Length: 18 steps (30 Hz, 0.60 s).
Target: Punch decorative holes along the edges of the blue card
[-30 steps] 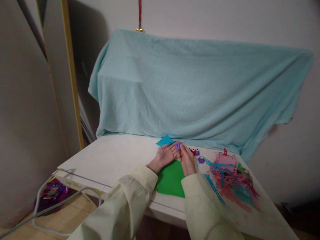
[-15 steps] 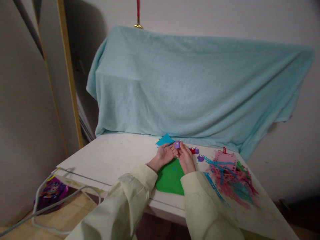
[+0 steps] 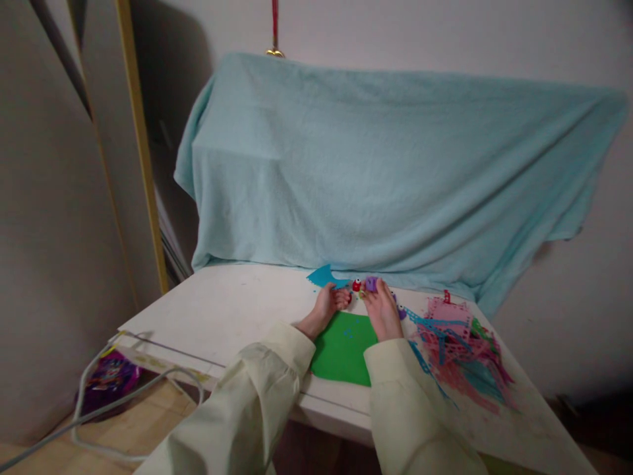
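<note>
Both hands lay at the far edge of the green paper sheet (image 3: 343,348), which sat flat on the white worktop (image 3: 232,310) in front of the person. The right hand (image 3: 384,313) had its fingers closed around a small purple punch (image 3: 371,284), held at the fingertips just above the worktop. The left hand (image 3: 329,303) was loosely curled, its fingertips touching the edge of a blue paper piece (image 3: 324,275) — whether it actually pinched the paper could not be told, the view being small and dim. A red punch (image 3: 357,285) stood between the two hands, just beside the purple one and close to the left fingertips.

To the right of the right hand lay another purple punch (image 3: 400,311), partly hidden behind the wrist, and beyond it a tangled heap of pink, blue and green paper scraps (image 3: 457,349) spread over the right side of the worktop. Pale cream sleeves (image 3: 257,396) covered both forearms. Behind the worktop a light blue cloth (image 3: 386,171) was draped over something large — its lower hem touching the back of the surface. On the wooden floor at the left, a grey cable (image 3: 123,399) looped past a purple bag (image 3: 106,379).
</note>
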Motion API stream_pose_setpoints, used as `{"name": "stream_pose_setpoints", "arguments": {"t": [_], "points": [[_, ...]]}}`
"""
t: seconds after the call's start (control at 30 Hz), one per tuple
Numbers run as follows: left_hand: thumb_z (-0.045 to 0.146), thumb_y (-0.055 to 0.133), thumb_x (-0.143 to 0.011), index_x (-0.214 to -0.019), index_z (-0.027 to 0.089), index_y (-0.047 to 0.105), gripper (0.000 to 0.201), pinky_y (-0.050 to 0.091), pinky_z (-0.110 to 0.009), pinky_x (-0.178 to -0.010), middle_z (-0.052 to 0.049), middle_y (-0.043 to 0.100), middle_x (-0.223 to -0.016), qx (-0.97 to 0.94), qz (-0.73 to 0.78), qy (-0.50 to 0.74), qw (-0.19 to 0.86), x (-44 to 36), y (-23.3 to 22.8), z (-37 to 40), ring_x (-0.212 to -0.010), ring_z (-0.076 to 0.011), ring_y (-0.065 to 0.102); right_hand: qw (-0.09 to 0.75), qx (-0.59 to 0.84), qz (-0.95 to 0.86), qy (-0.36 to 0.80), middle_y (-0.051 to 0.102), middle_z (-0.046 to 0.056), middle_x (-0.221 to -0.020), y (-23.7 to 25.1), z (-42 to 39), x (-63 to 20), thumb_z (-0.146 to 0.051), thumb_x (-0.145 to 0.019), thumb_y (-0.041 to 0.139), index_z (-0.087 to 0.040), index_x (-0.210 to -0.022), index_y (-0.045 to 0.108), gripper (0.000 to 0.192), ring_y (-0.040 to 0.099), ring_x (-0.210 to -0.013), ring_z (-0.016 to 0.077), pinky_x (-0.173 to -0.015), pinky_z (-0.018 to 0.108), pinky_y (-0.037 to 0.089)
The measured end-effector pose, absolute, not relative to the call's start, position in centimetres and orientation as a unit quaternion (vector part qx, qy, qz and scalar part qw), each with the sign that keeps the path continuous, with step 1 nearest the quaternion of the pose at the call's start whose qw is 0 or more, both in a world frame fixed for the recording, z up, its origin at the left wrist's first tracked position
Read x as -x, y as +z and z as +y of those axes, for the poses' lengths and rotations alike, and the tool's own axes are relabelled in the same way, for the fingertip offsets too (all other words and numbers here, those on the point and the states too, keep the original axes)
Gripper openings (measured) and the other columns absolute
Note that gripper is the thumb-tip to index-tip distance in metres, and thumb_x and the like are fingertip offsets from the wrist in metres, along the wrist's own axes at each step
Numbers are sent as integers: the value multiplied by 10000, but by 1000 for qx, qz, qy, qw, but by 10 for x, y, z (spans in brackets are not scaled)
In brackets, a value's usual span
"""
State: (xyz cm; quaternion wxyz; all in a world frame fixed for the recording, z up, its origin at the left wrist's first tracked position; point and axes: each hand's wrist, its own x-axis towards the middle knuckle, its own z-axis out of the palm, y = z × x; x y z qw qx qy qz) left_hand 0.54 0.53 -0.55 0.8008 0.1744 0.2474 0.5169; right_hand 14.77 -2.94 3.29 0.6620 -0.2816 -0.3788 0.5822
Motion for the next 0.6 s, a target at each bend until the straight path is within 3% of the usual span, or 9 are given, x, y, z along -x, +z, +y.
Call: {"name": "stream_pose_setpoints", "arguments": {"t": [0.1,0.23,0.3,0.37,0.5,0.6], "points": [[232,367,-852,-846,42,637,331,403,-247,-428,-85,584,-496,-171,265,519,794,-8,-4,5,-386,-153,511,537,318,-465,628,690,38,-812,35,-42,-151,-471,-760,676,-202,-928,582,331,673,-724,177,-678,309,540],[226,385,-835,-821,46,635,309,394,-237,-432,-89,586,-507,-162,276,523,790,-7,-2,3,-401,-147,512,263,329,-569,706,679,34,-668,32,-64,-157,-480,-755,672,-164,-882,596,350,689,-629,194,-573,297,546],[218,380,-828,-817,40,635,311,391,-236,-433,-101,589,-517,-160,278,521,791,-5,-2,4,-408,-145,510,215,328,-581,714,684,42,-671,27,-69,-162,-476,-752,672,-160,-847,601,338,700,-676,213,-575,306,552],[214,373,-826,-820,38,635,317,385,-238,-430,-105,587,-519,-158,278,518,794,-3,-3,5,-404,-143,496,274,352,-562,696,691,43,-685,20,-66,-168,-459,-754,675,-170,-832,602,308,702,-710,215,-598,309,555],[199,370,-820,-835,34,635,312,383,-243,-435,-107,588,-538,-158,272,515,797,-2,-5,7,-408,-141,483,527,421,-445,589,694,38,-696,10,-49,-181,-424,-735,703,-190,-840,587,282,703,-718,221,-636,322,564],[195,377,-820,-818,29,627,299,396,-241,-450,-116,592,-560,-161,267,516,798,-2,-6,8,-432,-142,500,615,434,-389,531,687,44,-681,10,-41,-185,-444,-748,675,-185,-842,578,292,705,-711,238,-618,330,569]]}}
